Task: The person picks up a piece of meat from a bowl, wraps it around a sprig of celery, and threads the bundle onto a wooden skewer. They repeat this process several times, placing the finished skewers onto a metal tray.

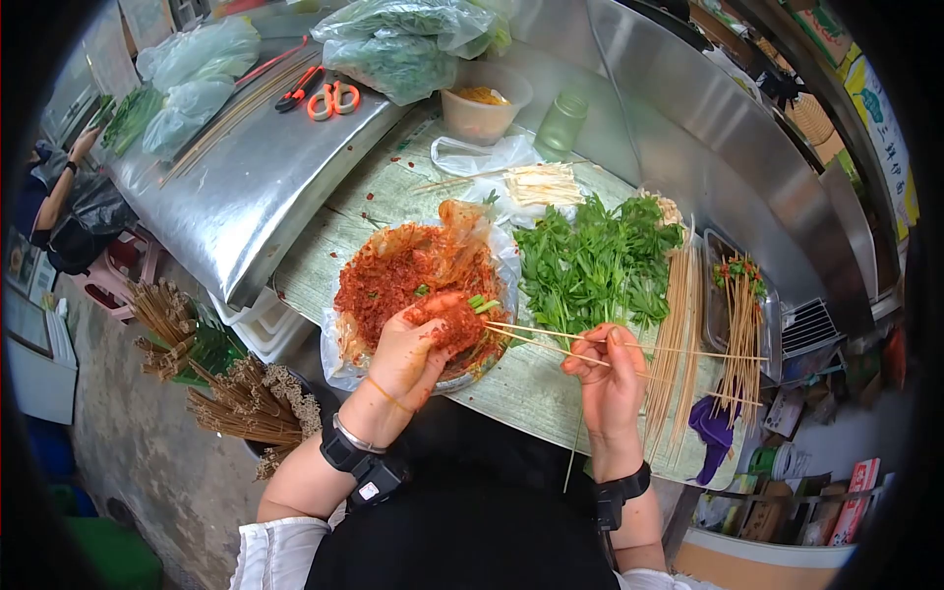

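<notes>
My left hand, smeared with red seasoning, is closed around a clump of red-coated filling with green stem ends poking out. Two thin bamboo skewers run from that clump to my right hand, which pinches them between thumb and fingers. Below my left hand sits a bowl lined with clear plastic, heaped with red chili-coated mixture. Leafy greens lie just beyond my right hand. Loose bamboo skewers are spread to its right.
A metal tray at right holds filled skewers. White enoki mushrooms, a plastic tub and a green glass jar stand behind. Scissors rest on the steel counter. Another person's arm shows far left.
</notes>
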The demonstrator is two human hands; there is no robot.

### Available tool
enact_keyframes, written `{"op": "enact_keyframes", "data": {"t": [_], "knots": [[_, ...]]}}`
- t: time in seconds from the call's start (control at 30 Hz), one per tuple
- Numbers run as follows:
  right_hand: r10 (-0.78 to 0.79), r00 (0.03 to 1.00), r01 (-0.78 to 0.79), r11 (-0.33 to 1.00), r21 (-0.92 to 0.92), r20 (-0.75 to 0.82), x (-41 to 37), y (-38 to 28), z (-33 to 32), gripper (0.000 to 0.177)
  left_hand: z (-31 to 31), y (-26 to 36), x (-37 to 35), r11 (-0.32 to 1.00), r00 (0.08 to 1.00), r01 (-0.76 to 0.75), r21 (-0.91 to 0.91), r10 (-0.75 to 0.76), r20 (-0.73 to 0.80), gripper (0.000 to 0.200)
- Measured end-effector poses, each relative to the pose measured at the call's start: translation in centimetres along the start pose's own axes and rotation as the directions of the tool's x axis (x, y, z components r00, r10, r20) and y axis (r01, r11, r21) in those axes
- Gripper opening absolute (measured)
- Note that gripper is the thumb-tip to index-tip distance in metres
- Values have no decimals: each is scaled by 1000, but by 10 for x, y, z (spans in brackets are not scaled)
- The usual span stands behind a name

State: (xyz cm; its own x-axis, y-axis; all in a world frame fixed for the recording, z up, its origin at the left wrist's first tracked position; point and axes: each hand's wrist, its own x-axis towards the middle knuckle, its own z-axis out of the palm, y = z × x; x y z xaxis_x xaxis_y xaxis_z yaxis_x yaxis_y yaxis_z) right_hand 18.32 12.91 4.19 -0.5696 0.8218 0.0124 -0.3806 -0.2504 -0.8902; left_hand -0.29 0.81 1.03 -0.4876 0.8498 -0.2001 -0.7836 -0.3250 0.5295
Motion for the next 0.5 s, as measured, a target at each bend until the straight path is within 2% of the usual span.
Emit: {"op": "enact_keyframes", "data": {"t": [0.13, 0.23, 0.33, 0.4, 0.5], "knots": [[-4, 1000, 4, 1000, -24, -3, -3, 4, 7, 22, -6, -4, 1, 999, 1000, 22, -49, -22, -3, 27], [-33, 999, 32, 999, 14, 37, -3, 9, 4, 26, -6, -4, 1, 996, 999, 44, -79, -45, -2, 26], [-11, 1000, 8, 995, 98, 22, -3, 16, 2, 25, -6, -6, 1, 992, 997, 74, -105, -75, -11, 27], [37, 999, -43, 979, 201, 34, -3, 22, -1, 24, 0, -3, -1, 994, 996, 79, -74, -76, 45, 29], [65, 998, -68, 966, 250, 19, -4, 24, 4, 19, 0, -3, -1, 990, 993, 114, -81, -113, 15, 28]]}}
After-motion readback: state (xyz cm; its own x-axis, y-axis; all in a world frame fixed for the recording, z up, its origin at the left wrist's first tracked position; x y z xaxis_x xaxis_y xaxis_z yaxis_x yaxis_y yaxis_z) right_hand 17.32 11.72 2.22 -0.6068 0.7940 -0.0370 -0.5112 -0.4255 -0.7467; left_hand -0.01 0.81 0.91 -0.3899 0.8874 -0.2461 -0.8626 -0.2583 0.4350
